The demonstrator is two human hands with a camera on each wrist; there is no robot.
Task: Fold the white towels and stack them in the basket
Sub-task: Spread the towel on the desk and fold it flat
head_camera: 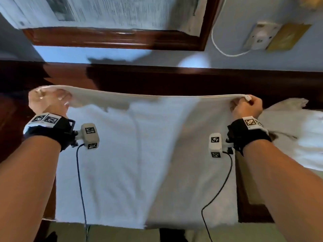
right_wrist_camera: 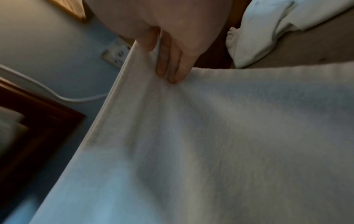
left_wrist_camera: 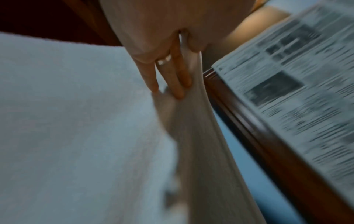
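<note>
A white towel [head_camera: 139, 154] hangs spread out in front of me, its top edge stretched taut between both hands. My left hand [head_camera: 47, 102] grips the top left corner, with cloth draped over the fingers [left_wrist_camera: 172, 78]. At the top right corner my right hand [head_camera: 247, 106] pinches the hem between thumb and fingers [right_wrist_camera: 168, 60]. The towel [left_wrist_camera: 67, 121] [right_wrist_camera: 210, 144] fills most of both wrist views. No basket is in view.
A crumpled heap of more white towels [head_camera: 297, 133] lies to the right on a dark wooden surface [head_camera: 157, 81]. Behind it are a wood-framed newspaper sheet [head_camera: 104, 13], a wall socket [head_camera: 260, 35] and a white cable [head_camera: 222, 49].
</note>
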